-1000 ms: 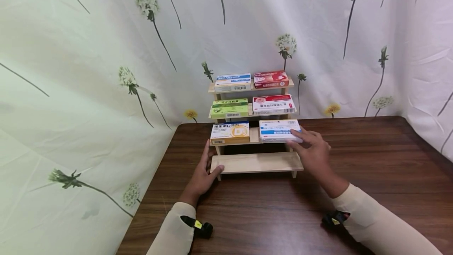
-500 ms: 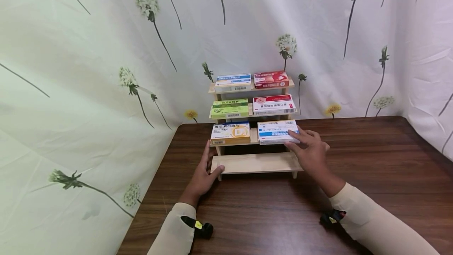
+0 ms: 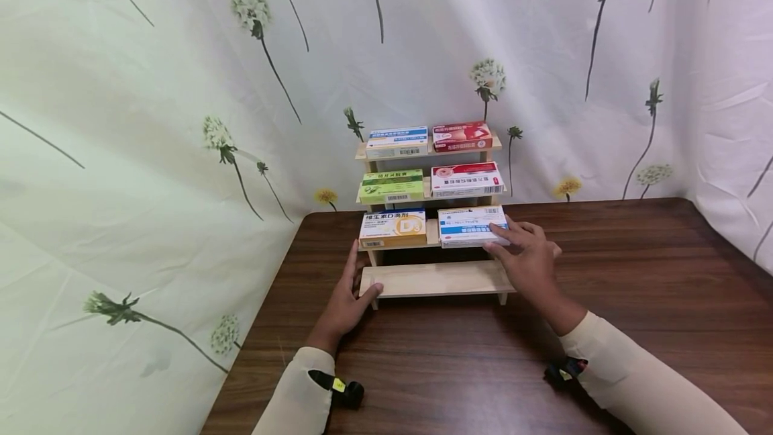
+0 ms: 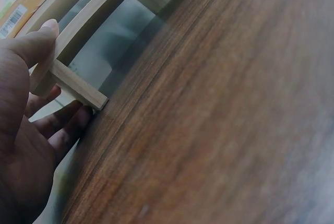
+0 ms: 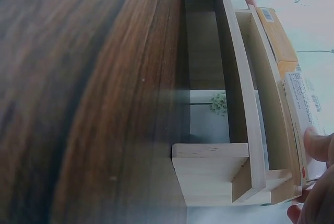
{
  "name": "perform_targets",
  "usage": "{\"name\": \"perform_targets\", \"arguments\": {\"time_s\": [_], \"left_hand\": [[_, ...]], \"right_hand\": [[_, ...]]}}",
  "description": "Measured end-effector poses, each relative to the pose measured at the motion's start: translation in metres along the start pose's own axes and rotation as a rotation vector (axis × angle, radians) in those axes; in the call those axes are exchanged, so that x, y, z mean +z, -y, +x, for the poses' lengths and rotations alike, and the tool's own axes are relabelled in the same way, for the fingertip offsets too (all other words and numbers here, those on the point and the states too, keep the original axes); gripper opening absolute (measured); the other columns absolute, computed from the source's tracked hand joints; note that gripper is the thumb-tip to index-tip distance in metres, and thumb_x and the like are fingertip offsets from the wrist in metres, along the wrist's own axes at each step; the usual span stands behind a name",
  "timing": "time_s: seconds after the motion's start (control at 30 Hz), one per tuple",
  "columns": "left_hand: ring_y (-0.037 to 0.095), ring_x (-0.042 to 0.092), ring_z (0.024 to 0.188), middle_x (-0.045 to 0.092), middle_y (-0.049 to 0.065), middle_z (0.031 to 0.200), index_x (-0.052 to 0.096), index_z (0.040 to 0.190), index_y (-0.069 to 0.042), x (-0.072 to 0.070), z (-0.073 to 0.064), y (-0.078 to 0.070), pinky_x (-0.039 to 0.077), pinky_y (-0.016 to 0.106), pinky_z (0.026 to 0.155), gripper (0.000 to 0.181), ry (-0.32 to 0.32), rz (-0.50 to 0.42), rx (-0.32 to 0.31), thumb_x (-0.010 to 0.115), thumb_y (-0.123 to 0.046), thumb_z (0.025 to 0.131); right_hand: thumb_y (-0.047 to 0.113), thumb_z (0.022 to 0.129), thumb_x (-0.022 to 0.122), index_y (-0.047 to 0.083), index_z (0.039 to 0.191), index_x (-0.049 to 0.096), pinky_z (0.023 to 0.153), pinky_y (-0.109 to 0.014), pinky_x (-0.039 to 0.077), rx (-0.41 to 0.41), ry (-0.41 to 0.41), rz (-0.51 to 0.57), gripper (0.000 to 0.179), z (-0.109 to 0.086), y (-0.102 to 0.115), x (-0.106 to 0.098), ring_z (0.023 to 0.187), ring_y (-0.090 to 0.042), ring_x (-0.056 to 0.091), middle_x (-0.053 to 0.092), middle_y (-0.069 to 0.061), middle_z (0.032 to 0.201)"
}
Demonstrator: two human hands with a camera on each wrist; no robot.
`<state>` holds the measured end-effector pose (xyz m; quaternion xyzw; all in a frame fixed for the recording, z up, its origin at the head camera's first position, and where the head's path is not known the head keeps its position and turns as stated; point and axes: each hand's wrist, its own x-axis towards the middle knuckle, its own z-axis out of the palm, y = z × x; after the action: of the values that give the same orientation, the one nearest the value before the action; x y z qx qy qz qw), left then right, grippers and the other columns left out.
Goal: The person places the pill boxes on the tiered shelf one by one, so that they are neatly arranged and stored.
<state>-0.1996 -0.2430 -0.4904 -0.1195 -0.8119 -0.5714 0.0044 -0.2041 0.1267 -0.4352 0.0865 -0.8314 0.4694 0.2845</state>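
Observation:
A wooden step shelf (image 3: 435, 279) with several tiers stands on the table. My left hand (image 3: 343, 304) holds its lowest tier at the left end, thumb on top and fingers along the side. In the left wrist view that thumb (image 4: 39, 44) lies on the tier's edge. On the tier above, at the right, sits a white and blue medicine box (image 3: 468, 225). My right hand (image 3: 531, 257) holds this box by its right end, thumb at the front face and fingers over the top. A white and orange vitamin D box (image 3: 392, 228) lies left of it, slightly apart.
Higher tiers carry a green box (image 3: 391, 186), a white and red box (image 3: 466, 180), another blue and white box (image 3: 397, 141) and a red box (image 3: 461, 136). Behind the brown wooden table (image 3: 447, 361) hangs a flower-printed curtain (image 3: 423, 32).
The right hand has moved slightly left with the white and blue medicine box, bringing it nearer the vitamin D box. My left hand has stayed at the shelf's end.

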Motion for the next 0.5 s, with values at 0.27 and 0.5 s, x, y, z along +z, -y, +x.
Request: {"name": "perform_targets", "arguments": {"time_s": [0.27, 0.5], "left_hand": [[0.042, 0.054, 0.15, 0.041, 0.019, 0.171, -0.003, 0.173, -0.051, 0.0007, -0.0005, -0.0004, 0.053, 0.061, 0.115, 0.105, 0.0, -0.008, 0.008, 0.074, -0.026, 0.107], [0.042, 0.053, 0.15, 0.041, 0.019, 0.171, -0.003, 0.174, -0.051, 0.0008, -0.0009, -0.0014, 0.051, 0.062, 0.116, 0.105, -0.003, -0.008, 0.001, 0.075, -0.026, 0.107]], "right_hand": [[0.01, 0.087, 0.092, 0.005, 0.128, 0.08, 0.102, -0.07, 0.018, -0.014, 0.002, -0.026, 0.043, -0.0004, 0.0012, 0.0004, 0.137, -0.052, 0.052, 0.058, -0.03, 0.154], [0.008, 0.088, 0.091, 0.004, 0.13, 0.078, 0.103, -0.07, 0.019, -0.022, 0.031, -0.017, 0.044, 0.0005, 0.0016, -0.0009, 0.139, -0.052, 0.051, 0.055, -0.029, 0.157]]}}
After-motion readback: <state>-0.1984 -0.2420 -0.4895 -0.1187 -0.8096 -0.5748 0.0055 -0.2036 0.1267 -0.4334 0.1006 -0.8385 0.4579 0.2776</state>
